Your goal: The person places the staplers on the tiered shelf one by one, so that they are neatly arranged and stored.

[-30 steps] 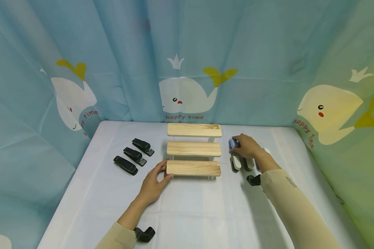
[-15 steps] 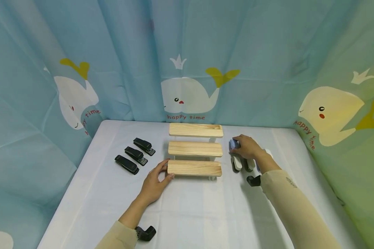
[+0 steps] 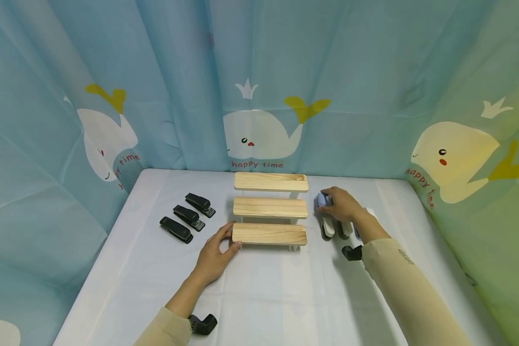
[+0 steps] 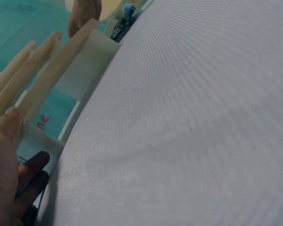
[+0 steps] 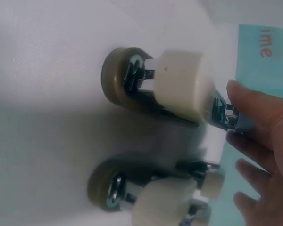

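In the head view, a three-tier wooden display stand with pale legs stands mid-table. My left hand grips the left end of its lowest board, and in the left wrist view the thumb lies against the board's edge with the fingers by the leg. To the right of the stand, my right hand pinches a blue stapler between thumb and fingers, low over the tabletop. Just in front of it lie a white stapler and another white stapler; the right hand and wrist partly cover further staplers there.
Left of the stand, three black staplers lie in a slanted row on the white-covered table. A blue curtain with whale prints hangs behind the table's far edge and round both sides.
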The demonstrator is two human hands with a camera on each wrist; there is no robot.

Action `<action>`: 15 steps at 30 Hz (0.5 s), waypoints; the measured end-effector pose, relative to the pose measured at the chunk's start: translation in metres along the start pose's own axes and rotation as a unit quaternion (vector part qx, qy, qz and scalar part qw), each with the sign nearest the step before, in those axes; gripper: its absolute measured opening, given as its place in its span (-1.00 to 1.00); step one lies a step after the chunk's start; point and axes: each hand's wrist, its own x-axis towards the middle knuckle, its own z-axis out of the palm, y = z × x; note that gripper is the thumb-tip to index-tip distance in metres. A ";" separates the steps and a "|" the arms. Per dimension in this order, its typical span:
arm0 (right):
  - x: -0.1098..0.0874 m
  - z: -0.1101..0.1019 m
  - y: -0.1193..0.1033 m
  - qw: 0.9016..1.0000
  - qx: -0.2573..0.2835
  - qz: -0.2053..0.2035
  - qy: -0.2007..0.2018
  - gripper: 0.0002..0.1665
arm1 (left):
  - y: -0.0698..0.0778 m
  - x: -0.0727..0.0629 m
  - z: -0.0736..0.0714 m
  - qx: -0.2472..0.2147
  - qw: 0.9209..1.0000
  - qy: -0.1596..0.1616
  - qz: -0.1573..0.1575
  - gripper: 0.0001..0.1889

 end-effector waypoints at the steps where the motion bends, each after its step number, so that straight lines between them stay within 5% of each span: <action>1: 0.000 -0.001 0.000 1.000 0.004 -0.002 0.001 -0.15 | 0.000 0.000 0.000 0.001 1.000 0.000 0.000 -0.32; 15: -0.009 -0.015 -0.010 0.999 0.013 -0.043 0.023 -0.18 | 0.001 -0.002 0.000 0.000 1.000 0.009 0.013 -0.33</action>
